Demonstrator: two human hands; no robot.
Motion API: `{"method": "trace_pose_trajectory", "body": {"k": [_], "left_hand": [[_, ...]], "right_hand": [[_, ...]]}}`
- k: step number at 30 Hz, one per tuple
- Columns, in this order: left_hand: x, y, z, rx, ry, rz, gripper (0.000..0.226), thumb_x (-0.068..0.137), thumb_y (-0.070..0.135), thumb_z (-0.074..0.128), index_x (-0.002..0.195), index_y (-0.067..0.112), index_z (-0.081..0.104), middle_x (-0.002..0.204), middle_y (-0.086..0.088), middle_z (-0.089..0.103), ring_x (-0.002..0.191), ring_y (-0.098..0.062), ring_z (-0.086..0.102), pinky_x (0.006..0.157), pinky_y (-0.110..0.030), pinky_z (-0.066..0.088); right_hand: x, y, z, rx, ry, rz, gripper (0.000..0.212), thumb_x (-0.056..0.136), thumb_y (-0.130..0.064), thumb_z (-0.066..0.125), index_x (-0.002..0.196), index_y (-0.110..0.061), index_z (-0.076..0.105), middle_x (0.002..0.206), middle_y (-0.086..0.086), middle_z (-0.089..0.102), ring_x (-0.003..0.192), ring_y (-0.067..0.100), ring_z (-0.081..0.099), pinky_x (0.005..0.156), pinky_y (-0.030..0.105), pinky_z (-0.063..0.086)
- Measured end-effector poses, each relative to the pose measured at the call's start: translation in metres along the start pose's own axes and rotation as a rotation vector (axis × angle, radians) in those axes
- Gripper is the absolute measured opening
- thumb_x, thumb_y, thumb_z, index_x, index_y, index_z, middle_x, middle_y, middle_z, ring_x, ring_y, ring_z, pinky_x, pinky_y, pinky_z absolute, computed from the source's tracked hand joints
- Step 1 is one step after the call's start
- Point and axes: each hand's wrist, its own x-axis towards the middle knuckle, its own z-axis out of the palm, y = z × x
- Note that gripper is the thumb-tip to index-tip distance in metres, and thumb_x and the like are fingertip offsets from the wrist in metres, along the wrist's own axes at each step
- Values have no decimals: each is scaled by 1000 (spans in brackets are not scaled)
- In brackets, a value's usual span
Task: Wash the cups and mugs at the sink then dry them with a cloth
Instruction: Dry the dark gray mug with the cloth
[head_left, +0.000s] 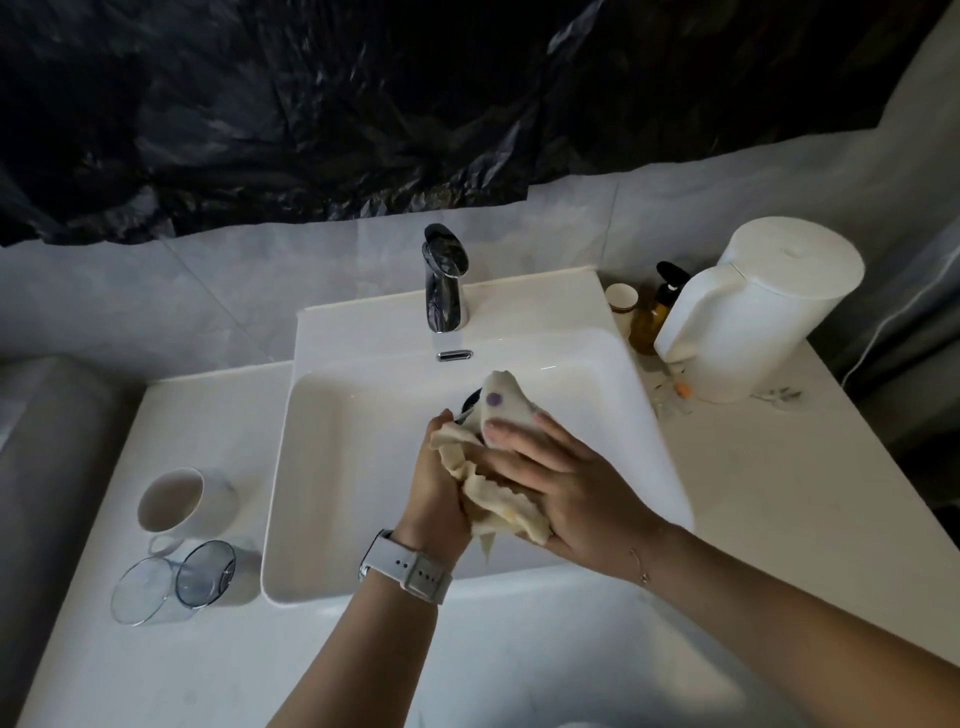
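Nearest the camera, two bare forearms are reaching over the front rim of the sink (322, 395), a smooth white rectangular basin with rounded corners. The left hand (441, 493), a pale rubbery watch (410, 569) strapped at its wrist, is curling its fingers around one side of a soft, crumpled cream cloth (493, 467) with a purple dot. The right hand (566, 483) is lying over the other side, fingers long and slightly spread, pressing the cloth inward; a thin bracelet (640, 569) is circling that wrist. Something dark is peeking out of the cloth's folds over the basin; I cannot tell what it is.

Left of the sink, on the matte white counter (779, 493), a glossy white mug (179, 499) is standing upright, and just in front of it two clear glasses (171, 582) are lying on their sides, touching. Behind the sink a shiny chrome tap (445, 278) is rising. Right of the sink a tall white cylinder (753, 312), an amber pump bottle (654, 312) and a small white cup (621, 298) are standing close together.
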Motion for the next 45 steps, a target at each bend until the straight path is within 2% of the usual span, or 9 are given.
{"method": "trace_pose_trajectory", "body": {"k": [5,10,18,22,25,30,33,37,45], "left_hand": [[-6,-10,-11,74,186,-7,37,98,42,40,95,17,68,91,-11,73,87,-27,70,74,-42,56],[-1,-27,-22,284,363,83,39,91,44,46,117,18,59,110,-12,70,92,-30,72,68,-48,61],[16,-12,-22,-83,298,-156,49,95,57,38,73,18,57,59,-4,55,62,-22,58,63,-29,41],[14,-6,-24,-229,191,-227,41,94,34,40,108,7,67,84,-13,67,77,-30,67,80,-34,51],[18,9,-28,-329,221,-214,38,90,31,39,105,8,65,86,-16,67,76,-32,63,73,-35,50],[21,18,-26,-378,258,-125,35,90,37,49,113,13,58,99,-16,63,88,-33,62,69,-40,56],[18,9,-20,-447,263,-23,48,92,46,53,125,12,58,116,-19,65,106,-36,63,79,-43,55],[8,-17,-6,-272,148,102,62,89,62,53,126,14,62,122,-20,65,113,-33,63,101,-46,48],[5,-28,-4,-70,198,293,61,77,59,63,120,17,52,120,-13,59,111,-23,61,86,-38,56]], "right_hand": [[33,9,-3,133,25,202,34,88,-22,62,115,-1,65,122,8,61,119,22,53,101,24,40],[59,21,-3,369,-227,603,40,97,-45,45,110,-14,67,108,2,67,99,19,61,86,30,46],[14,-14,19,-129,-154,63,42,93,-22,41,130,-12,58,146,4,45,145,25,24,116,49,20],[-8,8,15,-111,-68,-34,41,102,-16,25,138,-11,41,152,1,34,144,24,25,119,38,20],[-27,24,18,-42,-78,66,41,96,-11,36,137,-16,40,152,2,32,141,23,29,111,29,35],[-13,-7,15,867,289,660,63,91,5,46,146,-24,36,151,-11,39,138,9,37,109,18,33],[10,-39,12,1333,597,1061,33,100,-28,45,132,-34,51,129,-24,58,121,-5,52,95,12,42],[41,-48,18,1907,702,1254,47,95,-52,36,128,-24,55,121,1,67,113,16,63,100,36,44],[47,-12,24,2059,789,1325,53,96,-57,37,111,-11,59,117,16,62,113,30,58,102,48,43]]}}
